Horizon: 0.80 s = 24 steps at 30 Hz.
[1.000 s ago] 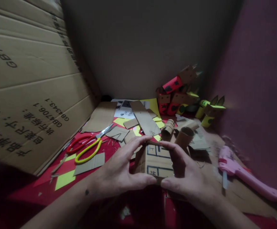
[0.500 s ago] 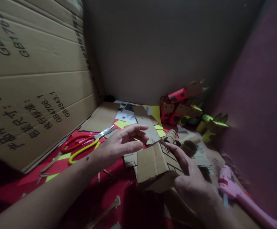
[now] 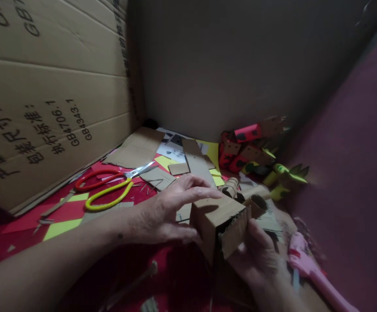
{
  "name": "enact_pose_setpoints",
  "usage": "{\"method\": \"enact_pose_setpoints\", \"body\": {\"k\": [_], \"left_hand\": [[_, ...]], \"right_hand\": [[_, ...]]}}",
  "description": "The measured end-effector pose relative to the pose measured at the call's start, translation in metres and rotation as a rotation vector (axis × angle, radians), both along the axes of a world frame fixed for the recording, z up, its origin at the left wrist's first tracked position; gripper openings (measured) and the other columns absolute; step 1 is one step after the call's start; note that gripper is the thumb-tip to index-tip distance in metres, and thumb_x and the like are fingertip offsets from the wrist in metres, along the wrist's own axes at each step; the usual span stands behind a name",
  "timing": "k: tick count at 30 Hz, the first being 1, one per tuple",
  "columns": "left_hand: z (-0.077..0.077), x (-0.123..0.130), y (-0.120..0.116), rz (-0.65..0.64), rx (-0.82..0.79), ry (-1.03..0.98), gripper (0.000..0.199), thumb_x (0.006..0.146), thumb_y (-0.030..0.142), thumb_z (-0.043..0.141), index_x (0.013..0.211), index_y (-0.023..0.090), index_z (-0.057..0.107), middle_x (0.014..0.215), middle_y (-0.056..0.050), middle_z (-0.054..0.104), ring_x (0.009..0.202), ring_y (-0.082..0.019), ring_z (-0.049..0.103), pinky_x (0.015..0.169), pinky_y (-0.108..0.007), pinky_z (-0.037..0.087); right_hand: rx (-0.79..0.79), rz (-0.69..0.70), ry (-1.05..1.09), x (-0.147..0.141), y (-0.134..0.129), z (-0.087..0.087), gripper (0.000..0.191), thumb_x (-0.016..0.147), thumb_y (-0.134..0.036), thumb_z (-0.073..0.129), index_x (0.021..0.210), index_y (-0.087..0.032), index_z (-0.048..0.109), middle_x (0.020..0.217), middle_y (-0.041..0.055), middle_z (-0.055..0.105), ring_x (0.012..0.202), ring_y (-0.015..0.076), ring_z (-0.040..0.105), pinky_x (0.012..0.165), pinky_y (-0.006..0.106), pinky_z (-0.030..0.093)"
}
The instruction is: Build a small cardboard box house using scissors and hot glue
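A small folded cardboard box [image 3: 222,212] is held in front of me, with a dark gap showing along its near edge beside a loose flap [image 3: 235,234]. My left hand [image 3: 172,208] is on its left side, fingers over the top and thumb low against the side. Gripping from the right, my right hand [image 3: 261,255] has its fingertips at the flap's edge; part of this hand is behind the cardboard. Scissors [image 3: 128,174] with one red and one yellow handle lie apart to the left of my left hand. Cardboard tubes [image 3: 230,187] lie just beyond the box.
A large printed carton [image 3: 61,82] walls off the left. Flat cardboard [image 3: 139,147] and coloured paper cover the back of the red surface [image 3: 172,268]. Red paper figures [image 3: 247,132] and a yellow-green one [image 3: 287,171] stand at back right. A pink glue gun [image 3: 305,260] lies right.
The cardboard box has been turned, so its flap and open edge now face right. My left hand has come down onto it. The view has shifted slightly.
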<state>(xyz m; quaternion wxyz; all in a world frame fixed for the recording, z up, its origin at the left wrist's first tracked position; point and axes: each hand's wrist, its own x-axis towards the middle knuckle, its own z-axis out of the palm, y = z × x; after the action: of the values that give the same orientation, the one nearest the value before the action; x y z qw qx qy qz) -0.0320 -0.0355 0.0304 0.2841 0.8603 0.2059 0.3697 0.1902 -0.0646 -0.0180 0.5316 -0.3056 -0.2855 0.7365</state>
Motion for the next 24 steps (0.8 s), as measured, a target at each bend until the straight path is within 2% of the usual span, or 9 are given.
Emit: {"method": "enact_pose_setpoints", "body": {"k": [5,9,12,17,21,24], "left_hand": [[-0.008,0.002,0.005,-0.009,0.038,0.014,0.054,0.081,0.026,0.071,0.132,0.032,0.056,0.121,-0.011,0.058,0.113,-0.026,0.055,0.098,-0.042,0.048],[-0.009,0.002,0.006,0.036,0.071,-0.002,0.043,0.084,0.021,0.066,0.126,0.028,0.061,0.115,-0.01,0.06,0.107,-0.024,0.058,0.094,-0.037,0.049],[-0.01,0.004,0.005,0.066,0.057,0.017,0.042,0.084,0.017,0.065,0.125,0.027,0.061,0.114,-0.009,0.059,0.108,-0.023,0.057,0.095,-0.035,0.048],[-0.015,0.009,0.003,0.089,0.064,-0.053,0.043,0.085,0.017,0.064,0.127,0.025,0.062,0.114,-0.011,0.059,0.109,-0.023,0.056,0.095,-0.036,0.048],[-0.019,0.012,0.003,0.109,0.075,-0.042,0.045,0.086,0.02,0.065,0.129,0.03,0.061,0.116,-0.01,0.06,0.109,-0.025,0.057,0.095,-0.038,0.049],[-0.021,0.012,0.004,0.111,0.134,-0.017,0.046,0.085,0.025,0.067,0.13,0.027,0.06,0.118,-0.012,0.058,0.11,-0.025,0.057,0.095,-0.037,0.05]], "right_hand": [[-0.01,0.038,-0.025,-0.002,0.0,-0.004,0.043,0.062,-0.046,0.077,0.102,-0.03,0.068,0.095,0.0016,0.076,0.106,0.0301,0.065,0.1,0.051,0.047],[-0.05,0.05,0.031,-0.006,-0.002,-0.002,0.038,0.059,-0.043,0.08,0.093,-0.03,0.07,0.098,-0.0006,0.076,0.104,0.0304,0.066,0.102,0.054,0.044],[-0.083,0.034,0.055,-0.009,-0.003,0.0,0.034,0.057,-0.043,0.082,0.086,-0.029,0.071,0.095,-0.0014,0.076,0.105,0.0289,0.065,0.107,0.052,0.039],[-0.064,0.02,0.04,-0.009,-0.003,0.003,0.038,0.062,-0.047,0.079,0.095,-0.029,0.07,0.097,0.0021,0.076,0.119,0.0319,0.058,0.108,0.058,0.036],[-0.119,-0.046,0.1,-0.008,-0.002,0.001,0.037,0.06,-0.043,0.083,0.094,-0.03,0.072,0.096,-0.001,0.077,0.116,0.0278,0.061,0.115,0.05,0.03],[-0.155,-0.056,0.181,-0.008,-0.002,0.0,0.037,0.06,-0.037,0.085,0.095,-0.031,0.074,0.096,-0.0023,0.078,0.104,0.0238,0.067,0.115,0.046,0.03]]}}
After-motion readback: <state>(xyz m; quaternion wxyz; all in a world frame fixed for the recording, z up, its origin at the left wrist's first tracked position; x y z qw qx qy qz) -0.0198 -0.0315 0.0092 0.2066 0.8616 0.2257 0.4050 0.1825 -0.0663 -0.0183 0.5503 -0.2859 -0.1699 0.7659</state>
